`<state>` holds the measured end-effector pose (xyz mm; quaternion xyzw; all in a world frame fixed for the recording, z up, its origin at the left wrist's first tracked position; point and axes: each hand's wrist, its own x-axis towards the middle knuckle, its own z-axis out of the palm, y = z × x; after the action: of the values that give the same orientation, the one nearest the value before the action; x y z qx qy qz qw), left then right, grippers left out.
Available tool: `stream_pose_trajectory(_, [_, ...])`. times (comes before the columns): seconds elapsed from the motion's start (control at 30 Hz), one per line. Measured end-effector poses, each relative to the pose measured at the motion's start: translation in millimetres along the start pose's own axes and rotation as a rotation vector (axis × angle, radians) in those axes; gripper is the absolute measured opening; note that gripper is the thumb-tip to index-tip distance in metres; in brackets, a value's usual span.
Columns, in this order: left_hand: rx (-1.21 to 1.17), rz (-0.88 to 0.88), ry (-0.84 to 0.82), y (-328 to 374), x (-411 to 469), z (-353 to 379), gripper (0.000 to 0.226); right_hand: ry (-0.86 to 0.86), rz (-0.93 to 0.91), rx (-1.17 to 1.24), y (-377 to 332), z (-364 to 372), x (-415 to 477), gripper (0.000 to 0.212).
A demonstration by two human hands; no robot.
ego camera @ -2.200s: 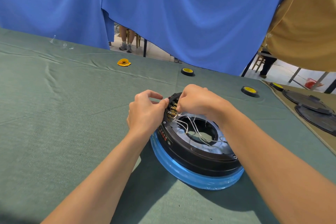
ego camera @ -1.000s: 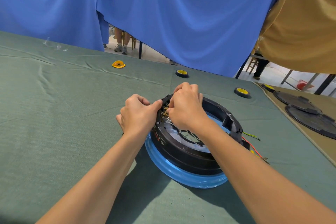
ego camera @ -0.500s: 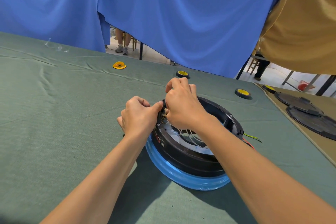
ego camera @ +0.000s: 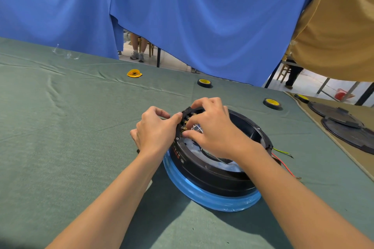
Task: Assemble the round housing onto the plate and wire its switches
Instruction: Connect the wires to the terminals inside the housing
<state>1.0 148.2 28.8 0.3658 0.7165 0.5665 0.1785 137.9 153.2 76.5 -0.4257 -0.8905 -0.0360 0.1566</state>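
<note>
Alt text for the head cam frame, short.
Two bare hands grip the far-left rim of a black round housing on a blue-wrapped plate: left hand pinching from outside, right hand curled over the rim. A red wire and a green wire trail right over green cloth.

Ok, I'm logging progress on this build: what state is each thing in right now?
housing: seated on the plate, top open.
plate: flat on the cloth, wrapped in blue film.
left hand: curled, gripping the housing rim from outside.
right hand: curled over the rim, pinching at the switches.
wires: trailing loose out the right side.
tape rolls: lying flat, untouched.
</note>
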Motion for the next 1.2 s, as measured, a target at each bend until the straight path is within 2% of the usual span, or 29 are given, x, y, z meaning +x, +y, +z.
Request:
stream_pose_trajectory(0.2, [0.003, 0.003, -0.002, 0.8, -0.8, -1.2, 0.034, 0.098, -0.039, -0.067, 3.5, 5.1, -0.4, 0.018])
stream_pose_trajectory(0.67, [-0.032, -0.079, 0.043, 2.1, -10.3, -1.4, 0.035, 0.061, -0.01, -0.158, -10.1, -1.6, 6.1, 0.024])
stream_pose_trajectory(0.83, [0.012, -0.052, 0.018, -1.1, -21.2, -4.5, 0.023, 0.063, 0.018, -0.129, -8.0, 1.2, 6.6, 0.023])
stream_pose_trajectory(1.03, [-0.006, -0.045, 0.022, 1.7, -24.3, -4.4, 0.015, 0.052, 0.044, 0.061, -1.0, 3.8, 0.6, 0.016])
stream_pose_trajectory(1.2, [0.0, -0.058, 0.048, 4.1, -27.1, -5.7, 0.019, 0.09, 0.047, 0.008, -2.2, 5.2, -0.5, 0.017])
